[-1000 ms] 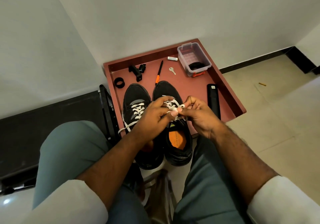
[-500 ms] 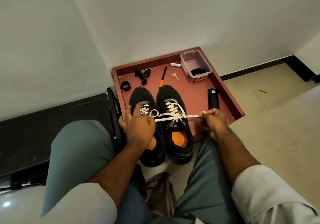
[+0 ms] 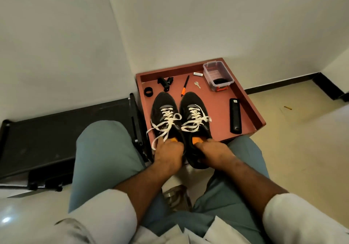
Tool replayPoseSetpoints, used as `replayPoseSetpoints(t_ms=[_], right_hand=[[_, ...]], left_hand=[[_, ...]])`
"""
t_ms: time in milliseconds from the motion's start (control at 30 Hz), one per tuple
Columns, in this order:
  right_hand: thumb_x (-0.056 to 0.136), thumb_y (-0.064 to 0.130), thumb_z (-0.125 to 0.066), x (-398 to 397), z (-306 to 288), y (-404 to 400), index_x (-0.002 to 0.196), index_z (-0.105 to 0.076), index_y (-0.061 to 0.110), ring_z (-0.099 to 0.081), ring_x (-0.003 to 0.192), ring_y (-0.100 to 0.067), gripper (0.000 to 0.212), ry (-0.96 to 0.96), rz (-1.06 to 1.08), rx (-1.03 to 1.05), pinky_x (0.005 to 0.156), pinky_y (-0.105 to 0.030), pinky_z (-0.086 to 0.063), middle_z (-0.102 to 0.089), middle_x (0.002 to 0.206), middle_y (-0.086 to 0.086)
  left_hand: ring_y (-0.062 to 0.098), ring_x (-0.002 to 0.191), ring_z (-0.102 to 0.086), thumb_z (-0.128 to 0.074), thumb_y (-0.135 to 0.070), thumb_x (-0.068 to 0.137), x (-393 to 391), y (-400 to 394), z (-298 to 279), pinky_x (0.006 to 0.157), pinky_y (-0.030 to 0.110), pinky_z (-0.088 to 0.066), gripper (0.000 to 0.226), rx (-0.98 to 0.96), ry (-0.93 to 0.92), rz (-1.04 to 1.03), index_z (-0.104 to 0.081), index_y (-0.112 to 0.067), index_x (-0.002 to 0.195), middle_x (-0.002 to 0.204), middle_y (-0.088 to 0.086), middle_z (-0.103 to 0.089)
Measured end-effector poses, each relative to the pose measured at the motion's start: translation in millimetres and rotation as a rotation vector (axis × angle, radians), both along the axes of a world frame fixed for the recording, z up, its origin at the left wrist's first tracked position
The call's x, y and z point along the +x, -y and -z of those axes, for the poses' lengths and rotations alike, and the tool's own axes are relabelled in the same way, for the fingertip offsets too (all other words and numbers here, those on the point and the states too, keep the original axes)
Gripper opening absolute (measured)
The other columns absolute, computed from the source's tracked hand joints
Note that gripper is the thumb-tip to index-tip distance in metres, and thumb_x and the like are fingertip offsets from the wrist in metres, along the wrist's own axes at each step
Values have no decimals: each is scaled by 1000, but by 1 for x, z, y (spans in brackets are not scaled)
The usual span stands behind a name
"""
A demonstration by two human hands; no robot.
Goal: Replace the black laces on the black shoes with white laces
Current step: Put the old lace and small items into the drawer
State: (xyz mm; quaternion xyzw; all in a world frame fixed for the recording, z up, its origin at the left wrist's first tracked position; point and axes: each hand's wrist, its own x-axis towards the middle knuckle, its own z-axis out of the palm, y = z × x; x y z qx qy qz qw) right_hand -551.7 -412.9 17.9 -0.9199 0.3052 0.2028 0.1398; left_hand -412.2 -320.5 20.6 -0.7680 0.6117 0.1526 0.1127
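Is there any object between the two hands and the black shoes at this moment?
Nothing visible does. The left hand grips the heel opening of the left shoe, and the right hand grips the heel of the right shoe. Both shoes already carry white laces.

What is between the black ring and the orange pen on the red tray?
In the head view, a small black clamp-like gadget lies between the black ring and the orange-tipped pen, on the red tray.

L hand (image 3: 168, 154) & R hand (image 3: 213, 153) cover both shoe heels at tray's (image 3: 253, 109) near edge; fingertips hidden inside; battery (image 3: 198, 74) label at far edge too small to read.
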Motion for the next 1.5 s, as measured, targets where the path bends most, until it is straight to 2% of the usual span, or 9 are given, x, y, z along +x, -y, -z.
replayPoseSetpoints(t_ms=[100,200,300,533,667,800,867,1100,1500], right_hand=[[92,29,-53,3,-11,-5,121,-54,16,-57,106,-28,32,91,23,-33,84,-38,-50,-60,112,-10],[91,22,-53,5,-37,-6,120,-57,17,-58,103,-28,30,187,32,-93,82,-37,-48,-62,108,-10],[89,23,-56,15,-83,-4,111,-60,17,-60,97,-28,23,300,40,-191,76,-38,-50,-64,101,-9],[83,21,-64,92,-227,-42,107,-63,18,-64,91,-29,25,527,-63,-375,75,-39,-52,-68,98,-6],[84,22,-63,159,-262,-91,105,-62,19,-62,89,-28,21,572,-182,-381,67,-32,-44,-64,93,-3],[86,20,-62,229,-252,-147,104,-62,17,-61,88,-28,19,553,-291,-316,67,-30,-40,-62,92,-3],[86,20,-63,263,-234,-175,104,-62,16,-61,90,-29,18,536,-328,-252,68,-29,-39,-58,89,-2],[85,23,-66,354,-135,-246,109,-63,15,-63,99,-31,25,429,-370,2,78,-36,-50,-67,106,-8],[88,27,-64,440,-26,-280,117,-58,14,-59,110,-34,32,251,-418,110,89,-40,-49,-65,115,-11]], left_hand=[[28,114,-56,-58,-28,88,1,3,-12,113,53,-22,26,1,-123,-53,-60,-21,113,112,4,-65],[31,115,-54,-57,-15,86,10,3,-40,102,57,-40,29,-100,-185,-38,-61,-16,115,116,8,-64],[31,108,-58,-59,-10,84,25,2,-88,96,56,-45,24,-284,-213,-15,-64,-13,107,108,10,-66],[29,100,-61,-63,-13,83,98,-48,-231,84,37,-49,24,-535,-98,-108,-65,-17,106,102,7,-66],[25,97,-62,-64,-13,85,149,-108,-261,88,41,-52,25,-602,-24,-210,-65,-16,110,100,5,-66],[17,83,-60,-68,-12,84,205,-175,-248,70,26,-47,16,-561,-43,-331,-63,-18,99,86,-2,-62],[17,80,-60,-71,-13,81,235,-210,-233,65,25,-44,17,-502,-42,-381,-63,-18,95,82,-3,-60],[21,86,-63,-74,-16,77,313,-293,-145,75,32,-52,28,-318,-97,-534,-67,-14,105,94,3,-68],[22,102,-63,-74,-19,78,403,-333,-23,90,39,-53,45,-173,-134,-619,-63,-21,122,110,3,-68]])
